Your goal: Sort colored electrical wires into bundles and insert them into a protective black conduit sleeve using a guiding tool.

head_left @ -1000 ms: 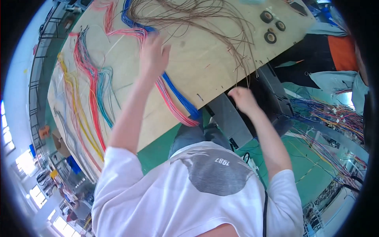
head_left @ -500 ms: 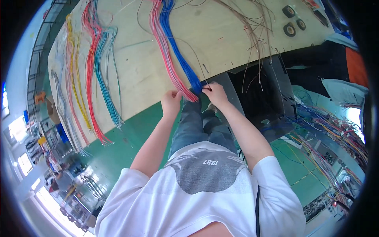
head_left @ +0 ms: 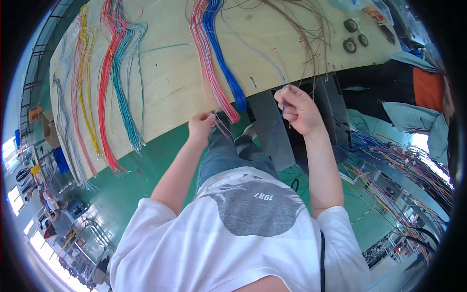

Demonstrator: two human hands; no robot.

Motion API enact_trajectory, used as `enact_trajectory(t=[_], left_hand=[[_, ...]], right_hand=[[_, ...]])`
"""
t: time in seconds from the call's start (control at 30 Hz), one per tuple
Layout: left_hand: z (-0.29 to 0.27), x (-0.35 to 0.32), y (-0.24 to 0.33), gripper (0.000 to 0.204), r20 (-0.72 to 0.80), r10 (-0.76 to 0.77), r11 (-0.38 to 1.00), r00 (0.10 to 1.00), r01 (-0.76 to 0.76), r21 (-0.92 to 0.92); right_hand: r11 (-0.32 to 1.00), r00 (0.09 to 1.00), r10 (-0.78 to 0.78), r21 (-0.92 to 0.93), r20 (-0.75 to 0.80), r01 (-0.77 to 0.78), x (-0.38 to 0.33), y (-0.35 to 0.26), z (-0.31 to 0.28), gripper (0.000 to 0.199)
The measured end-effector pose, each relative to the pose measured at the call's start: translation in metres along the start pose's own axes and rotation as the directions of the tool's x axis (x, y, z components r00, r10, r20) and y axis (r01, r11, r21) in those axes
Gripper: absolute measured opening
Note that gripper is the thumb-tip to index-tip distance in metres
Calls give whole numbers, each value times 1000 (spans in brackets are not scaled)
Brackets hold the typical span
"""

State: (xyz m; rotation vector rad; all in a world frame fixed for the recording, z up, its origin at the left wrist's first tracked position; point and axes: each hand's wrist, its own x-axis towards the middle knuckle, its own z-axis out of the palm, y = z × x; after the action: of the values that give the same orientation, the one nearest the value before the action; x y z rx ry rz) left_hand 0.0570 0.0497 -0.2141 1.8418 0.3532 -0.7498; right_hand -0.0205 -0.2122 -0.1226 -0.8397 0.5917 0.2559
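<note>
My right hand (head_left: 299,109) is raised off the table's front edge, fingers closed on a single blue wire (head_left: 265,56). This wire runs back over the tabletop, blurred by motion, and its other end hangs below the fist. My left hand (head_left: 201,127) pinches one or two thin pale wires (head_left: 223,126) just off the edge; their colour is hard to make out. Between my hands, a pink-and-white wire bundle (head_left: 210,73) and a blue wire bundle (head_left: 224,68) lie side by side, their ends hanging over the edge.
Red wires (head_left: 103,97), teal wires (head_left: 118,92) and yellow wires (head_left: 85,78) lie to the left. Brown wires (head_left: 304,34) spread at the back right, near black tape rolls (head_left: 350,45). A dark grey box (head_left: 272,129) stands below the edge. Tangled cables (head_left: 408,170) fill the right side.
My right hand has moved right and up from the blue bundle, drawing out one blue wire. My left hand shifted slightly left and now shows thin wires in its pinch.
</note>
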Motion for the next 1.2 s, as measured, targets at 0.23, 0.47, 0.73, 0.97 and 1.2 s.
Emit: enact_trajectory(t=[0.23,0.47,0.73,0.97,1.2], left_hand=[[23,-55,86,14,219,284,896,934,-177,-406],[30,-90,143,15,603,153,842,783,216,-494],[37,-33,200,13,403,277,623,872,156,-766],[46,-42,202,19,264,406,840,875,-244,-484],[45,-126,133,28,609,203,963,767,-268,17]], right_hand=[[867,970,-36,490,240,-90,32,-26,54,14],[964,961,-264,0,-80,265,55,-77,85,21],[933,989,37,-359,146,18,-16,7,109,25],[991,992,-93,102,88,84,-25,-2,93,27],[956,950,-284,39,-132,291,-23,-11,79,25]])
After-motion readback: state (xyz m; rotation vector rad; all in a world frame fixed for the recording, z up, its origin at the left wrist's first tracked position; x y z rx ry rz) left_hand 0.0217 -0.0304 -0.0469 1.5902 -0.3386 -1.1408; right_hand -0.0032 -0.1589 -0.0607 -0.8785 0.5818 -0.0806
